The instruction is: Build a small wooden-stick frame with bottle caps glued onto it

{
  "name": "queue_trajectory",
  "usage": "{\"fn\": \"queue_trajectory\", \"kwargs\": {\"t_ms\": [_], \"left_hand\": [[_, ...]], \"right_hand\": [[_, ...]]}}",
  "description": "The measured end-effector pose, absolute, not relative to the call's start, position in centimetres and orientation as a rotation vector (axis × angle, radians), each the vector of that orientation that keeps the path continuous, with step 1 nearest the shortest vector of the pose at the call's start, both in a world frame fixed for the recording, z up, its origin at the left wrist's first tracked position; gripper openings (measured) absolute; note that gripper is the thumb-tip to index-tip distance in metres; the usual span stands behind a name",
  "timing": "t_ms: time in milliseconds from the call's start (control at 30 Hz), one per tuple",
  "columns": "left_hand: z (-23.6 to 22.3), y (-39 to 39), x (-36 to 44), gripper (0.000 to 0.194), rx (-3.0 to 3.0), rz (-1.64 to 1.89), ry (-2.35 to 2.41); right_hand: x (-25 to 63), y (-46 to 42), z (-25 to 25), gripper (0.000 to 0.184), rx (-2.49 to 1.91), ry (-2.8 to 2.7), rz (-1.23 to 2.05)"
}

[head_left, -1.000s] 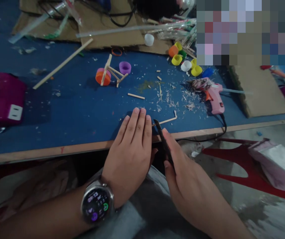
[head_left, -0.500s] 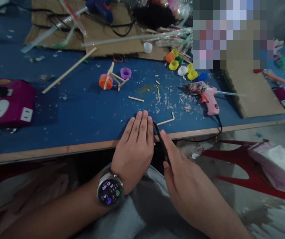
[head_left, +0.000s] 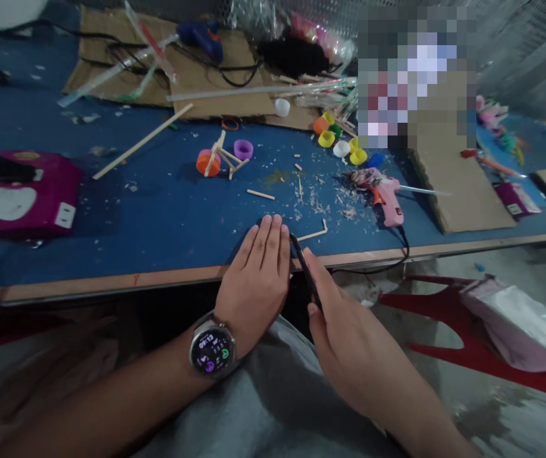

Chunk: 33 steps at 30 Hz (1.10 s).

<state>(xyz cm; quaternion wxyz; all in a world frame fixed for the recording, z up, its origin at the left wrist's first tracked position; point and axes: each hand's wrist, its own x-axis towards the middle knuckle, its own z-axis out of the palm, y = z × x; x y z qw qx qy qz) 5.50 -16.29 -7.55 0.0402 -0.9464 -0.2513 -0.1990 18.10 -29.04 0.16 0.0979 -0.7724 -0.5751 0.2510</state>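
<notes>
My left hand, a watch on its wrist, lies flat at the table's front edge with its fingers stretched out side by side. My right hand is wrapped round a dark, narrow utility knife, its tip beside my left forefinger. At that tip lies a thin wooden stick with a short piece angled up at its far end; its near end is hidden by the knife and fingers. Beyond my fingers are a short loose stick and a small stick frame with an orange bottle cap.
A pink glue gun with its cord lies to the right, amid shavings. Bottle caps and cardboard are farther back. At left sit a magenta box and a long stick. A red chair stands right of the table.
The knife tip has shifted left, closer to my left fingers, and lies lower along the stick. My left hand stays flat. The view has drifted, showing more of the table's back.
</notes>
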Motion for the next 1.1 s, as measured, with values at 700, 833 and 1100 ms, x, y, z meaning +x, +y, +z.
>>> {"fn": "queue_trajectory", "kwargs": {"t_ms": [700, 833, 1100], "left_hand": [[-7.9, -16.4, 5.6, 0.065, -2.948, -0.628, -0.823], [-7.7, -16.2, 5.4, 0.067, -2.946, -0.604, -0.790], [-6.2, -18.3, 3.5, 0.074, -3.021, -0.491, -0.788]], "right_hand": [[18.2, -27.1, -0.4, 0.076, -2.173, -1.665, 0.777], [18.3, -27.2, -0.5, 0.076, -2.173, -1.631, 0.795], [18.5, -27.1, -1.0, 0.077, -2.123, -1.657, 0.779]]}}
